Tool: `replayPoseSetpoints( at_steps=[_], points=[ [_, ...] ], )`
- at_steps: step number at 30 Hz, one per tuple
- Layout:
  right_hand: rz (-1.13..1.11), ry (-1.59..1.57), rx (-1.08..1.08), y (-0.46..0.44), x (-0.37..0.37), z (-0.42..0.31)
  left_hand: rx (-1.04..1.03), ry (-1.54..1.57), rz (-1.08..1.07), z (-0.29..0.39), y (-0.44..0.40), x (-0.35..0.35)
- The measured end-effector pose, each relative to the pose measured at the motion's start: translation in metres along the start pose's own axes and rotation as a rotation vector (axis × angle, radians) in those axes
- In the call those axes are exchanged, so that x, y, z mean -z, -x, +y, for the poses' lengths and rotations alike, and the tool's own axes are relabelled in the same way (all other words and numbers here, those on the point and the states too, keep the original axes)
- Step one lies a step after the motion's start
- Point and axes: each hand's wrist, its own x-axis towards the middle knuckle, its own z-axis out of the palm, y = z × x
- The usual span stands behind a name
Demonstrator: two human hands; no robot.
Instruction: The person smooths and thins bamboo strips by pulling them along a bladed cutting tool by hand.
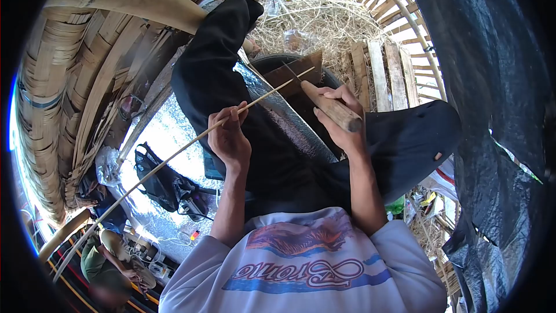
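My left hand (229, 134) pinches a long thin bamboo strip (176, 152), which runs from the lower left up to a tip at the upper centre. Wrapped round the thick wooden handle (335, 108) of a knife is my right hand (343, 117). The knife's narrow dark blade (291, 71) points up and left and crosses the strip near its tip. Beneath the blade, a brown wooden piece (307, 65) lies over a dark round tub (330, 81) between my legs.
Woven bamboo (55, 104) stands at the left, and a black plastic sheet (492, 81) hangs at the right. Dry shavings (313, 11) cover the ground ahead. A black bag (156, 179) rests on silver foil. Another person (104, 266) is at the lower left.
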Motion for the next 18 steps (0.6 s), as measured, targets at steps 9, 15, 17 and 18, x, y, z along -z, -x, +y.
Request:
replayPoseSetpoints(
  at_steps=[9,15,17,18],
  points=[
    [0.006,-0.07,-0.025,-0.001,0.004,0.002,0.008,0.026,0.009,-0.003,0.001,0.001],
    [0.013,0.007,-0.059,0.0,0.003,0.014,0.021,-0.016,-0.014,0.002,0.002,-0.001],
    [0.014,-0.005,-0.075,-0.001,0.009,0.016,0.031,0.032,0.005,0.0,0.001,-0.001],
    [-0.009,-0.043,-0.071,0.001,0.012,0.002,-0.001,0.006,-0.017,-0.002,0.001,0.001]
  ],
)
